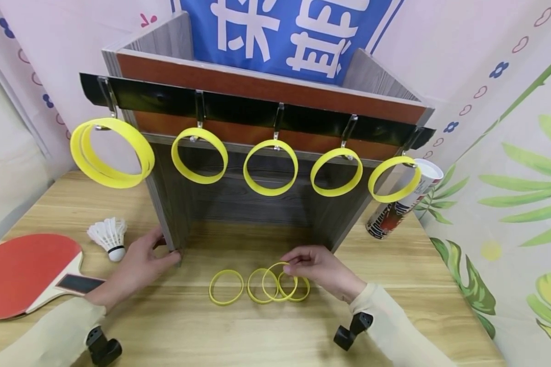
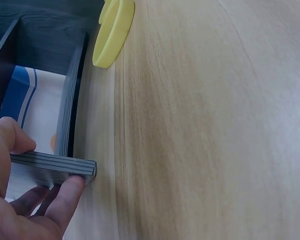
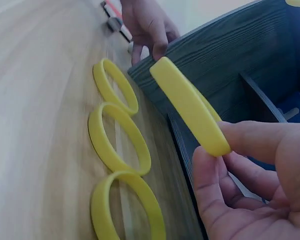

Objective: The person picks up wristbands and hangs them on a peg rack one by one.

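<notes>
My right hand pinches a yellow silicone wristband between thumb and fingers, raised above the tabletop. Three more yellow wristbands lie in a row on the wood beneath it. My left hand grips the lower front edge of the grey wood-grain shelf's side panel, thumb on one face and fingers on the other. Along the shelf's front runs a black strip with several metal hooks. Each hook carries a hanging yellow wristband; the leftmost seems to bear two.
On the left lie a red table tennis paddle and a white shuttlecock. A shuttlecock tube stands behind the right side of the shelf. Patterned curtains hang around the wooden table.
</notes>
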Demonstrator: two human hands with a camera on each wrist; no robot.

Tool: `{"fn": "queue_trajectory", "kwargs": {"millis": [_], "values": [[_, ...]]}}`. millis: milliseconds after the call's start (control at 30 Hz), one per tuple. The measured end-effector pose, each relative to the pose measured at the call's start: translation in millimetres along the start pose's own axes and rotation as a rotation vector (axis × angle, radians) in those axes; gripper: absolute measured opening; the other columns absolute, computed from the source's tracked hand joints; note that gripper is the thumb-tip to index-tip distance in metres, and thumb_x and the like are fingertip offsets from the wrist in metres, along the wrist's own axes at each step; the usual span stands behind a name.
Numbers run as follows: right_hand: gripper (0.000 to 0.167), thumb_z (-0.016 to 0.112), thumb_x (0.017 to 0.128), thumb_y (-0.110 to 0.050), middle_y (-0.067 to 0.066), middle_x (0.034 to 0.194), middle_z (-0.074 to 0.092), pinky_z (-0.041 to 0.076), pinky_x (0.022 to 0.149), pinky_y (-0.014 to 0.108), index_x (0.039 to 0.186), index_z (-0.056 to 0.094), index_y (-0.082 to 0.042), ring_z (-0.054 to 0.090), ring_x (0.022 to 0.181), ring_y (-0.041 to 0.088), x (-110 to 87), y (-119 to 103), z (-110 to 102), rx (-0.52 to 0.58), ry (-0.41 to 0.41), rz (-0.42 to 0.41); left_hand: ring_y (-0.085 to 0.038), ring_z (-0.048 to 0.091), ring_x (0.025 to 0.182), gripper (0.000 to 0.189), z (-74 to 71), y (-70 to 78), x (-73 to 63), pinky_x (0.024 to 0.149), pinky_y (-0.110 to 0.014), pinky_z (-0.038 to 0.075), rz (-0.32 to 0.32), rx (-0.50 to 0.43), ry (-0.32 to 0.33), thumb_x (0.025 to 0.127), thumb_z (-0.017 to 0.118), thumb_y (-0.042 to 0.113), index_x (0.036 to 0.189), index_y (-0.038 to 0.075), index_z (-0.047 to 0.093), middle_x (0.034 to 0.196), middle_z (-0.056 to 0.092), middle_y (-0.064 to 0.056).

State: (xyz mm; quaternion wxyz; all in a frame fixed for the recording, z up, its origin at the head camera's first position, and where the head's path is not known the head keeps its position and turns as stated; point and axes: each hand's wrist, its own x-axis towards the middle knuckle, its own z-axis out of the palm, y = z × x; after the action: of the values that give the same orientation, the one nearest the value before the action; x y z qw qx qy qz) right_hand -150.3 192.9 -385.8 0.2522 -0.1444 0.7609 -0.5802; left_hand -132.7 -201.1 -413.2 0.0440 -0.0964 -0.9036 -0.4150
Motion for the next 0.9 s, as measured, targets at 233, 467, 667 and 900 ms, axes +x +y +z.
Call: {"fn": "queue_trajectory", "kwargs": {"millis": [233, 467, 667, 900], "values": [[0.038, 0.074, 0.097, -0.011, -0.004, 0.101, 0.074, 0.057, 0.083, 0.020, 0.127, 0.066, 0.011, 0.069, 0.094, 0.007, -1.1, -3, 13, 0.095, 0.011, 0.002, -0.031, 0.063, 0.114, 0.063, 0.3, 1.2, -0.9, 0.076, -0.022, 0.050, -0.012, -0.007, -0.005, 0.095, 0.073, 0.015, 0.152, 0.002, 0.048, 0.135, 0.067, -0.027], [0.037, 0.074, 0.098, -0.017, -0.004, 0.105, 0.074, 0.057, 0.084, 0.023, 0.127, 0.068, 0.005, 0.071, 0.093, 0.009, -2.1, -28, 33, 0.109, 0.038, -0.052, -0.015, 0.058, 0.090, 0.061, -0.6, 1.7, -1.3, 0.060, -0.027, 0.048, -0.023, -0.028, -0.010, 0.096, 0.072, 0.014, 0.151, 0.002, 0.049, 0.131, 0.067, -0.029], [0.031, 0.073, 0.099, -0.014, -0.008, 0.103, 0.073, 0.057, 0.084, 0.023, 0.125, 0.069, 0.002, 0.070, 0.089, 0.007, -8.0, -59, 51, 0.132, 0.089, -0.131, -0.021, 0.061, 0.100, 0.060, -0.7, 1.3, -1.2, 0.066, -0.024, 0.050, -0.010, -0.019, -0.005, 0.096, 0.072, 0.014, 0.151, 0.003, 0.050, 0.134, 0.067, -0.028], [0.026, 0.073, 0.098, -0.010, -0.003, 0.103, 0.074, 0.057, 0.081, 0.024, 0.120, 0.072, 0.002, 0.068, 0.082, 0.007, -17.4, -93, 72, 0.119, 0.118, -0.284, -0.029, 0.064, 0.110, 0.062, -0.5, 1.0, -1.2, 0.072, -0.023, 0.050, -0.002, -0.023, 0.004, 0.095, 0.072, 0.013, 0.151, 0.002, 0.049, 0.137, 0.066, -0.028]]}}
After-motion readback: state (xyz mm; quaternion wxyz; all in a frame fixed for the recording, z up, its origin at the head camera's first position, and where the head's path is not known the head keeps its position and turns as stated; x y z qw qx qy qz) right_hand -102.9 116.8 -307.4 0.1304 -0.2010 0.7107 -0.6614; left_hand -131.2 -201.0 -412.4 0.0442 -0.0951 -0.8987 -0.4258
